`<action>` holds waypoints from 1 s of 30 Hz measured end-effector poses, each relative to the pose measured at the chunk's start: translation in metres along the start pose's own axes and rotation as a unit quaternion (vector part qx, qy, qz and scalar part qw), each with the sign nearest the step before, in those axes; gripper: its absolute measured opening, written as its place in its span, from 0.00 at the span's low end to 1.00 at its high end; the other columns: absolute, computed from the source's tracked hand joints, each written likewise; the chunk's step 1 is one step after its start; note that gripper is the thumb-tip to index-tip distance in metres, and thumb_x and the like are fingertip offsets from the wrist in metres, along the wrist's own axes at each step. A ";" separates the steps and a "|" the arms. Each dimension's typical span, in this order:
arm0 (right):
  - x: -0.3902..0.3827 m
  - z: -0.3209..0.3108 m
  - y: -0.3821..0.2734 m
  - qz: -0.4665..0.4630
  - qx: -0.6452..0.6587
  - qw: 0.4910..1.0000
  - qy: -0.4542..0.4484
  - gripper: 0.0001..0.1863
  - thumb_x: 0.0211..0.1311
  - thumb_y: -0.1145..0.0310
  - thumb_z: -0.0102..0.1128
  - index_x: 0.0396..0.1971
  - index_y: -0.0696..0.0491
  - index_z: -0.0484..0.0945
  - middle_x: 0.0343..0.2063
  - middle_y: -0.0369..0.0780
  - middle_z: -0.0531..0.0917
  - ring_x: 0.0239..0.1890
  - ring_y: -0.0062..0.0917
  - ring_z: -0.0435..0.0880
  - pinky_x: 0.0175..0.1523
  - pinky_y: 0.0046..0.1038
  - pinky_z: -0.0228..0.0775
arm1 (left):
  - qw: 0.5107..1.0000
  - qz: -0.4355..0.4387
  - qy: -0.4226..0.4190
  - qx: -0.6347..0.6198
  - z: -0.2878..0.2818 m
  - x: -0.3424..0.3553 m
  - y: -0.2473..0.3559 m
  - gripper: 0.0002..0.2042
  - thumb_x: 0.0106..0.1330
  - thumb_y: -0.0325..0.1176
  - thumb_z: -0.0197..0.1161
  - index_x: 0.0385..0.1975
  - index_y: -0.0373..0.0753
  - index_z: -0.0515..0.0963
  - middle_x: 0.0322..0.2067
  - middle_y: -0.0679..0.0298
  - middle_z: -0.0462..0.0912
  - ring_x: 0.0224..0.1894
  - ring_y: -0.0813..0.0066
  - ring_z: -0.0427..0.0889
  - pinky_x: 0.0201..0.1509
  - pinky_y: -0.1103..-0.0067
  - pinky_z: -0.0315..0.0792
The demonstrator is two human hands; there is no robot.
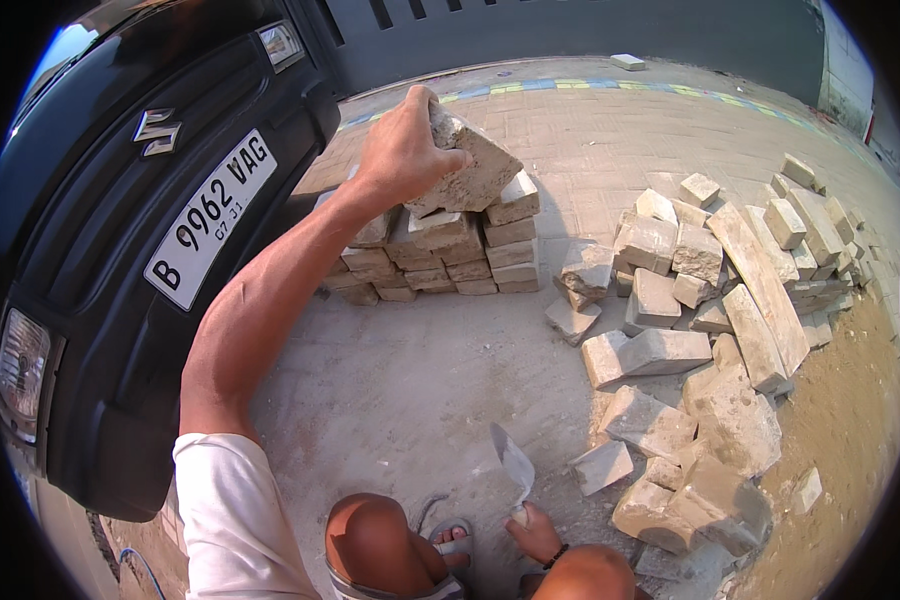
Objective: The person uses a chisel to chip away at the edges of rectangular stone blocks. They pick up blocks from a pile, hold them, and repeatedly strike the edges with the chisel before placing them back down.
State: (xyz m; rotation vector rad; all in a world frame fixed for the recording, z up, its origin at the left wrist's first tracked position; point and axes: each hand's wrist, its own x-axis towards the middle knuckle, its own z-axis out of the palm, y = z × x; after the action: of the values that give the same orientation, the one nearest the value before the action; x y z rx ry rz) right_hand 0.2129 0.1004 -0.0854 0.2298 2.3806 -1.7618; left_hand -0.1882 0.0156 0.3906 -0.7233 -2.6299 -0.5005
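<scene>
My left hand (407,150) is stretched out ahead, closed around a rough grey paving block (475,168). That block is tilted over the top of a neat stack of paving blocks (448,255), and I cannot tell whether it touches them. Low in the view, beside my knee, my right hand (536,535) grips a small trowel (513,460) by its handle. The trowel's pale metal blade points up and away from me over the dusty ground.
Close on the left stands the front of a black vehicle (100,380). A loose heap of blocks and broken pieces (660,250) spreads along the right, beside sandy soil (855,400). Behind are a dark gate (570,45) and a painted kerb line (570,84).
</scene>
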 end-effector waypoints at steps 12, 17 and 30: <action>0.003 -0.046 -0.046 0.167 0.087 0.982 -0.028 0.28 0.64 0.57 0.62 0.59 0.55 0.70 0.40 0.53 0.84 0.45 0.45 0.84 0.49 0.40 0.73 | 0.959 0.170 -0.058 0.220 0.148 0.050 -0.065 0.31 0.66 0.49 0.60 0.66 0.44 0.65 0.64 0.57 0.68 0.65 0.54 0.67 0.66 0.59 0.62; -0.015 -0.045 -0.029 0.103 0.072 0.992 0.000 0.21 0.65 0.59 0.61 0.51 0.56 0.72 0.35 0.53 0.83 0.40 0.48 0.84 0.43 0.43 0.72 | 0.948 0.193 0.017 0.251 0.146 0.067 -0.075 0.30 0.67 0.52 0.59 0.67 0.50 0.65 0.64 0.62 0.69 0.64 0.54 0.69 0.64 0.56 0.64; -0.049 -0.062 -0.031 0.138 0.166 0.975 0.042 0.17 0.67 0.63 0.61 0.47 0.58 0.71 0.23 0.35 0.77 0.26 0.18 0.75 0.33 0.29 0.69 | 0.924 0.178 0.000 0.338 0.169 0.061 -0.009 0.39 0.63 0.48 0.66 0.72 0.48 0.56 0.67 0.49 0.63 0.68 0.46 0.64 0.69 0.49 0.56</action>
State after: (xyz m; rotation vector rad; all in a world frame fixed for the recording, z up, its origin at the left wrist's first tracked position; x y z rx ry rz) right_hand 0.2510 0.1493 -0.0275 0.6551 1.9696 -2.0305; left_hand -0.2845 0.1056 0.2677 -0.9120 -2.3391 0.4912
